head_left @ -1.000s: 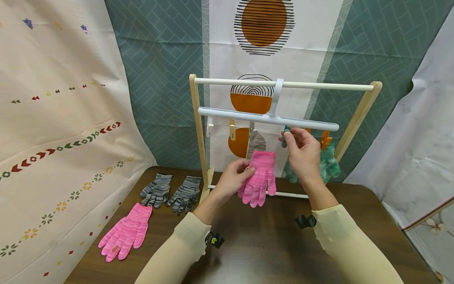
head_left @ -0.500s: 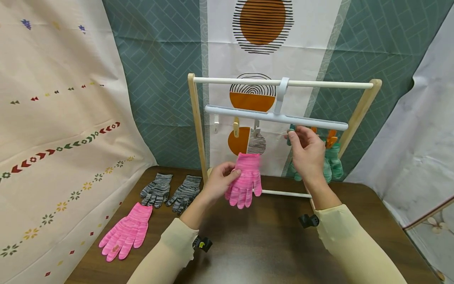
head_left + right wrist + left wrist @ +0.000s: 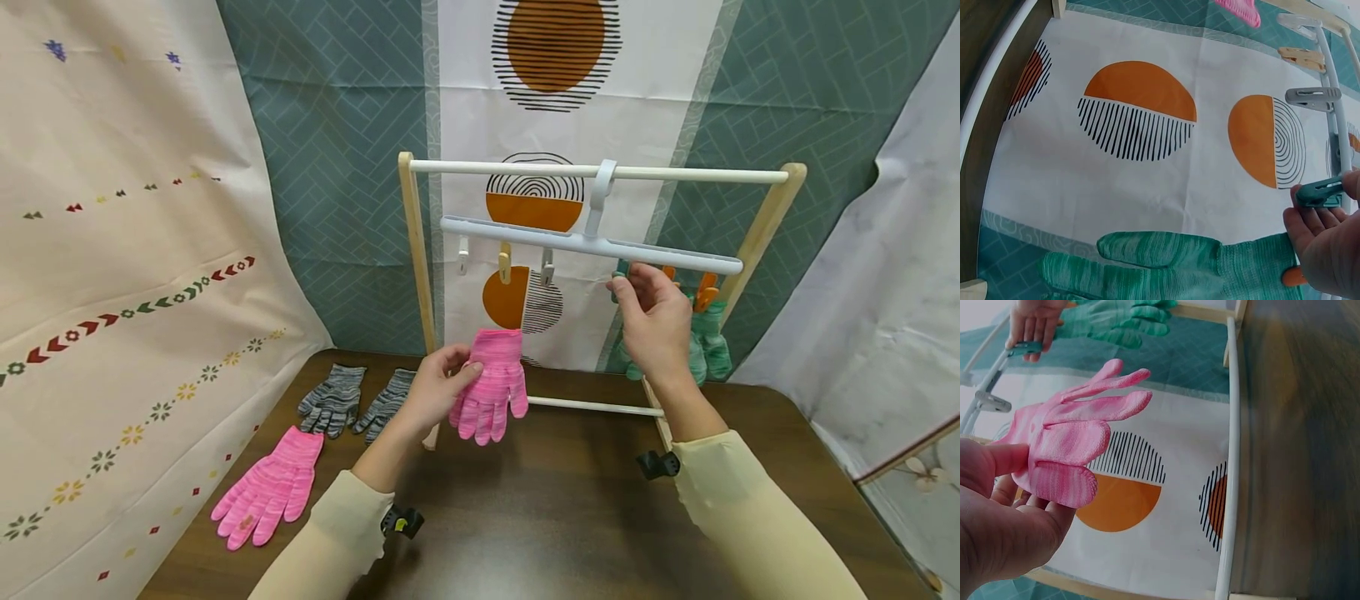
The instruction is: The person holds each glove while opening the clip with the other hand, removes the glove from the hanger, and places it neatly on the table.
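Moved leftward since the earlier frames: left hand [image 3: 438, 387] and held pink glove [image 3: 495, 383], now well apart from the right hand [image 3: 660, 325]. Shifted slightly rightward: the pale blue hanger [image 3: 592, 244], with the right hand at its underside.

Behind everything, a patterned cloth backdrop [image 3: 337, 183]; in front, the brown surface [image 3: 570, 500]. Standing on it, a wooden rack [image 3: 417, 250] with white bars, hanger hooked over the top one.

Flat at the left of the surface, a loose pink glove [image 3: 273, 487], a grey glove [image 3: 333, 400] just beside its cuff, then a second grey glove [image 3: 382, 404], partly hidden by the left arm. Done, seemingly: green gloves [image 3: 714, 350] hung at the right end, partly behind the right hand. Left to hang, probably: both pink gloves and both grey ones; so perhaps an early stage.

Left hand: thumb and fingers pinching the side of the held pink glove, in the air below the hanger, cuff up, clear of every peg. Right hand: thumb and fingertips pinching a teal peg [image 3: 1319, 192]; cannot tell whether squeezed apart.

Smallest: orange pegs [image 3: 707, 292] clipped to the green gloves; white peg [image 3: 462, 257], yellow peg [image 3: 505, 265] and grey peg [image 3: 547, 268], all holding nothing.
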{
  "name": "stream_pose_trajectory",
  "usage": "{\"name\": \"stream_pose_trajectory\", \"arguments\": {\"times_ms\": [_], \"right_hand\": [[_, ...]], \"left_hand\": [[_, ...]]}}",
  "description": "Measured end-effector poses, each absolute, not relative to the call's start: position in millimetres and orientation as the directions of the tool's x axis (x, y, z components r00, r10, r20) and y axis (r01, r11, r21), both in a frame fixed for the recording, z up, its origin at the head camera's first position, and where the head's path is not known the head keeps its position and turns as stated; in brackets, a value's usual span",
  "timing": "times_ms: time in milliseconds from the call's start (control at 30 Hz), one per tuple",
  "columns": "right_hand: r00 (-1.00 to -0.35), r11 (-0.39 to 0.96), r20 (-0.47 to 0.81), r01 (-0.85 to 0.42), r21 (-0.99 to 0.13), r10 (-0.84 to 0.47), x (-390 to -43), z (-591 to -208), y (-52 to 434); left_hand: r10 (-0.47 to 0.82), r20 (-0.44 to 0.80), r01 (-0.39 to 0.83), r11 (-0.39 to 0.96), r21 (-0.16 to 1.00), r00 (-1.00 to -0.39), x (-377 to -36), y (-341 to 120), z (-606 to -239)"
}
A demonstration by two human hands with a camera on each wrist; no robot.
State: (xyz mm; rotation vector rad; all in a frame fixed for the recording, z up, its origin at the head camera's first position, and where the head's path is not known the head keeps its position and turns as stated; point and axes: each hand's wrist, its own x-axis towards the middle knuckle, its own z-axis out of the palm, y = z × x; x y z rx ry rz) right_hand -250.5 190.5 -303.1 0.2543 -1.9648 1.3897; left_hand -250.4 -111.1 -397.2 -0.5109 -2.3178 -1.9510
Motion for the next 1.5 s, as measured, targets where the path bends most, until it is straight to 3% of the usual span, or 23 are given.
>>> {"name": "stream_pose_trajectory", "arguments": {"times_ms": [400,1033,1500], "right_hand": [[-0.736,0.416,0.644,-0.53,-0.739,0.206,-250.2,-303.8,194.5],[-0.766,0.438,0.62,-0.504,-0.744,0.172,-250.1,-302.1,195.4],[-0.771,0.438,0.613,-0.496,-0.749,0.175,-249.7,-301.6,196.3]], "left_hand": [[0.175,0.23,0.252,0.116,0.961,-0.957,-243.2,-136.0,-397.3],[0.097,0.172,0.191,0.243,0.951,-0.98,-226.9,-203.1,-409.3],[0.129,0.098,0.142,0.395,0.908,-0.987,-210.3,-240.8,-431.2]]}}
